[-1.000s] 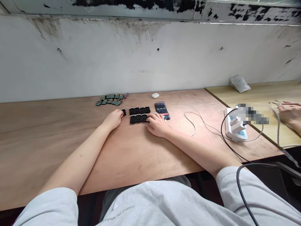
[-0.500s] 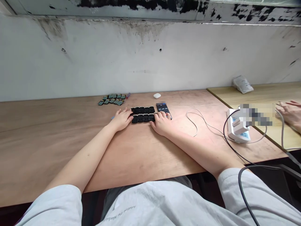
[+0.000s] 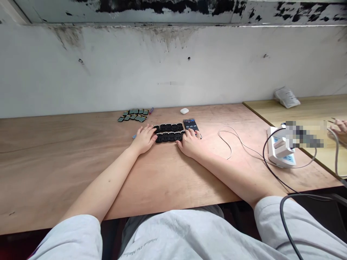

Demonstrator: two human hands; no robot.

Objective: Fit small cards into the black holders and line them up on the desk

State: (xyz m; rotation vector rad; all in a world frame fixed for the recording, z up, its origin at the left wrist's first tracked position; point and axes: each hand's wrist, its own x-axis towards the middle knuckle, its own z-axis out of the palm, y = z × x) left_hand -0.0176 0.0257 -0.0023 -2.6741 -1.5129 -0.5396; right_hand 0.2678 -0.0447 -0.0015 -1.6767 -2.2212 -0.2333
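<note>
**Counter** [image 3: 54,151]: brown wood surface, running left to right below a stained white wall [image 3: 108,72].

**Black parts** [image 3: 168,132]: small dark moulded pieces, set in two rows that touch each other and form one block. The block lies flat at the far middle of the counter, between the two hands.

**Left hand** [image 3: 145,138]: open, palm down on the counter, fingers stretched out. The fingertips touch the left end of the block and nothing is gripped.

**Right hand** [image 3: 189,142]: open, palm down, fingers spread. The fingertips rest against the right end of the block and reach the near edge of the phone. Nothing is gripped.

**Phone** [image 3: 190,126]: lies flat just right of the block, with digits lit on the screen.

**Green chips** [image 3: 134,115]: a loose cluster of flat squares, far left of the block and apart from it.

**Pen** [image 3: 151,110]: reddish, at the right edge of the chip cluster.

**Earbud case** [image 3: 184,111]: white, beyond the phone, near the wall.

**White cable** [image 3: 230,142]: loops across the counter right of the phone.

**Power strip** [image 3: 280,153]: white, at the right edge of the counter, with plugs in it. A black cable [image 3: 273,173] curves from it toward the near right.

**Second counter** [image 3: 311,108]: paler wood, far right, carrying a white packet [image 3: 286,97].

**Another person's hand** [image 3: 341,126]: at the right border, on the second counter.
</note>
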